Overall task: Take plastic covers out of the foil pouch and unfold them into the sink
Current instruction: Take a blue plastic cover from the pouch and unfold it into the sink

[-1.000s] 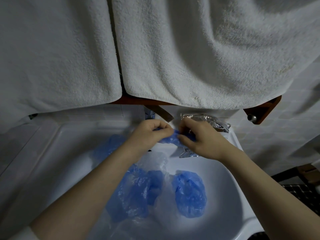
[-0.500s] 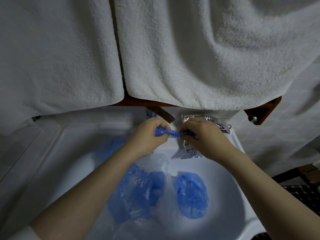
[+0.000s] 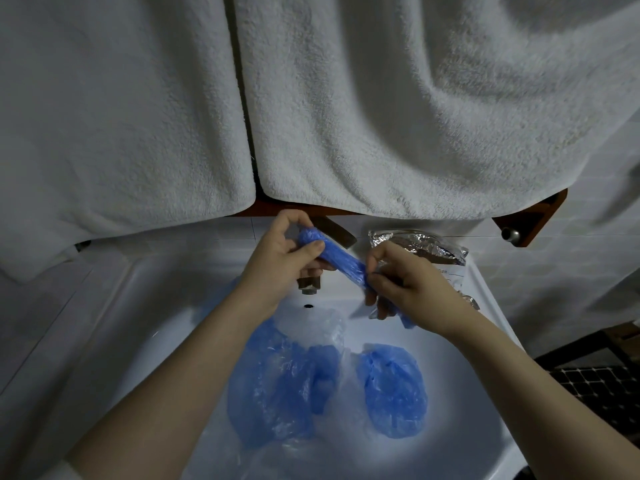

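Two white towels (image 3: 398, 109) hang on a wooden rack above the white sink (image 3: 131, 306), where unfolded blue covers (image 3: 393, 393) lie. The foil pouch (image 3: 415, 245) rests on the rim at right. The left hand (image 3: 284, 261) and right hand (image 3: 407, 285), slightly apart, each grip an end of a rolled blue cover (image 3: 341, 261)

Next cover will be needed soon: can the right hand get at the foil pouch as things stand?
Probably yes, once freed. The foil pouch lies on the sink rim just beyond the right hand, nothing between them, but that hand and the left hand both grip the rolled blue cover.
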The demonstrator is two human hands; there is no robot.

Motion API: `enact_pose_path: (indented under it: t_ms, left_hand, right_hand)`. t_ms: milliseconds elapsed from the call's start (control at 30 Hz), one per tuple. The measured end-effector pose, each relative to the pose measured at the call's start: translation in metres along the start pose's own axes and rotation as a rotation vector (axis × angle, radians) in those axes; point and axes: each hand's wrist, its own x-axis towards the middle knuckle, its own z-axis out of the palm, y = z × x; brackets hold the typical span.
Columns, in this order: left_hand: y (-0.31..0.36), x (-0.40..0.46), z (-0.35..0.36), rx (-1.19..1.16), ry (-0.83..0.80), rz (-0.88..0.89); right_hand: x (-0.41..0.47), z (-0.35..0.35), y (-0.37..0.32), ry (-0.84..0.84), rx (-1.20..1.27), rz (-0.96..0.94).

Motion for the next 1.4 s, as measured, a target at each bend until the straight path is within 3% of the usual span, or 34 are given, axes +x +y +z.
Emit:
enact_pose_path:
  t_ms: [100, 267, 467, 633, 933, 1200, 1400]
  left_hand:
    - [0.002, 0.002, -0.009, 0.05, -0.081, 0.047]
    - [0.004, 0.009, -0.016, 0.049, -0.079, 0.014]
    - [0.008, 0.006, -0.015, 0.057, 0.119, -0.002]
    - [0.011, 0.0, -0.02, 0.165, 0.127, 0.042]
    - [0.007, -0.003, -0.033, 0.106, 0.133, 0.034]
    - [0.009, -0.01, -0.037, 0.077, 0.043, 0.101]
    - [0.009, -0.013, -0.042, 0.054, -0.008, 0.1]
  right_hand:
    - [-0.001, -0.006, -0.001, -0.033, 0.117, 0.014]
    - [-0.003, -0.007, -0.004, -0.082, 0.252, 0.071]
    - [-0.003, 0.005, -0.014, -0.139, 0.311, 0.033]
    - [0.002, 0.013, -0.025, -0.219, 0.359, 0.042]
    - [0.013, 0.04, -0.039, 0.011, 0.098, -0.032]
    - [0.019, 0.059, -0.05, 0.205, 0.183, 0.179]
    - [0.026, 0.066, -0.055, 0.215, 0.116, 0.262]
